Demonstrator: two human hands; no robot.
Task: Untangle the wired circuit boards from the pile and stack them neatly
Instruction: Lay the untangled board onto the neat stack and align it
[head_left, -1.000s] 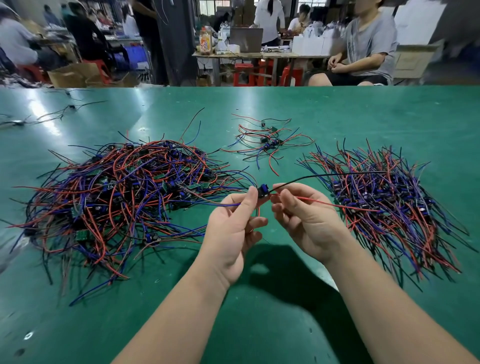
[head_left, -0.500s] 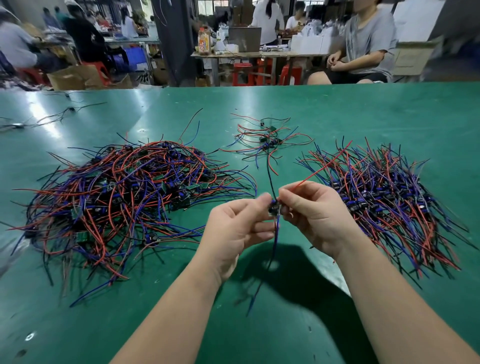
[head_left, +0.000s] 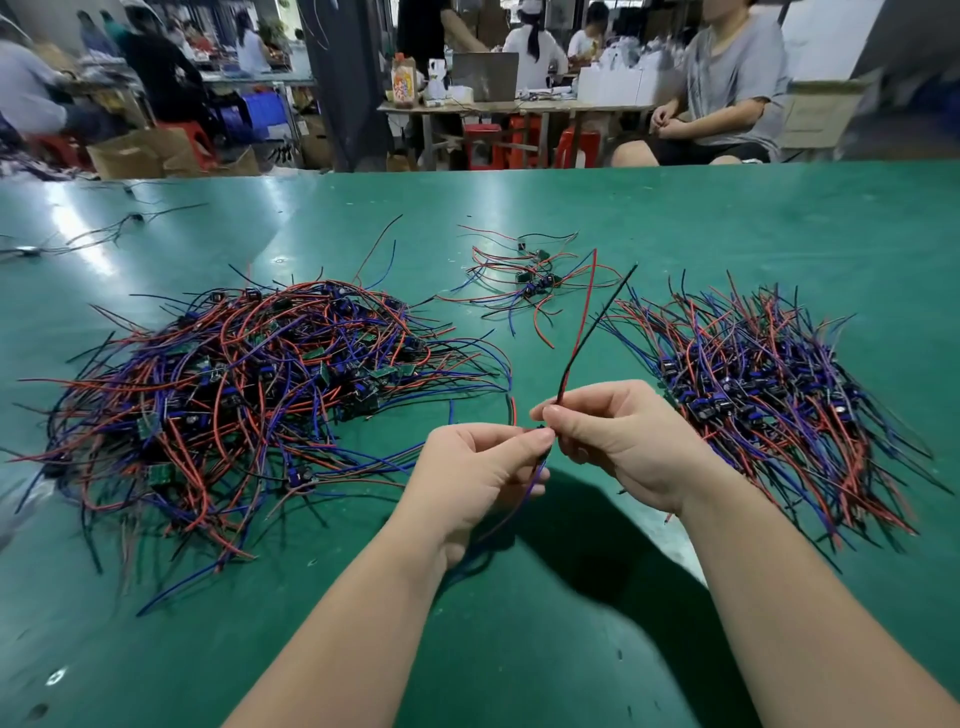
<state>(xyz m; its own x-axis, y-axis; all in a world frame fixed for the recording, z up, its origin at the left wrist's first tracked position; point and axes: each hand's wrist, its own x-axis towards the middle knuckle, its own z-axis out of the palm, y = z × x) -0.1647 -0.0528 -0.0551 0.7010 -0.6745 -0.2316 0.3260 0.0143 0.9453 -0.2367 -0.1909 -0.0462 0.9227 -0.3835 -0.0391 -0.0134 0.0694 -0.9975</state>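
Both hands meet over the near middle of the green bench (head_left: 779, 218). The left hand (head_left: 483, 467) and right hand (head_left: 618, 436) each pinch one small wired circuit board (head_left: 543, 428), fingers (head_left: 563, 415) clamped on it from either side. Its red and black wires (head_left: 582, 332) stick up and away, and its blue leads (head_left: 524, 493) dangle below. The tangled pile (head_left: 249, 395) sprawls left, the sorted stack (head_left: 769, 395) lies right, and a small cluster (head_left: 530, 280) sits farther back between them.

counter (head_left: 727, 234) is deep teal green. the tangled pile (head_left: 249, 395) is red, blue, purple and black wire with little green boards. right stack (head_left: 769, 395) same mix. the raised wires (head_left: 565, 379) are red and black.
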